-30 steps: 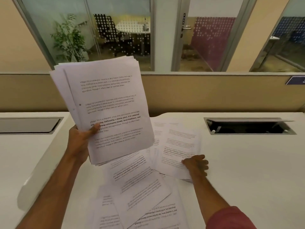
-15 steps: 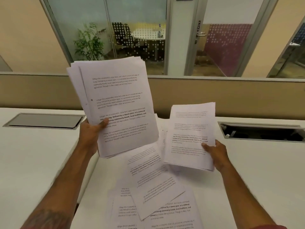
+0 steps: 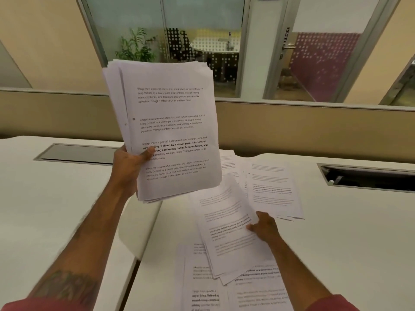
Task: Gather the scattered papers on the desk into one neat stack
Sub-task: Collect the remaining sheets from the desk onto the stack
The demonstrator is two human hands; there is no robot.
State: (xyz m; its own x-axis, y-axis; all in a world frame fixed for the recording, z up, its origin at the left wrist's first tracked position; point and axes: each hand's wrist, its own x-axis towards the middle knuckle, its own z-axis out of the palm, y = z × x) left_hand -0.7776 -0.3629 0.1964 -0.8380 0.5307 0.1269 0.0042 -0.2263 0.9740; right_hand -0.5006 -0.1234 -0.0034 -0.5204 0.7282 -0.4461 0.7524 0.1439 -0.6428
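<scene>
Your left hand [image 3: 130, 164] was clenched on the lower left edge of the gathered stack [image 3: 166, 129], thumb across the printed face, holding it upright and clear of the table [image 3: 350, 232]. The sheets in that stack were already fanned at the top and left edges, so a one-sided pinch like that could have let the back pages slide out or the whole bundle sag.

Your right hand [image 3: 262, 225] was grasping the right edge of a small sheaf [image 3: 229, 223], low over the table among the loose papers. Whether the sheaf had lifted clear of the pages under it I could not tell.

More sheets [image 3: 271, 189] lay beyond it, near the open cable tray [image 3: 368, 178], and others [image 3: 226, 286] sat closer to you. Dragging the sheaf sideways might have caught and creased those underneath, or pushed one towards the gap between the two table tops [image 3: 143, 243]. Merging a skewed sheaf into a fanned stack would also have left it untidy.
</scene>
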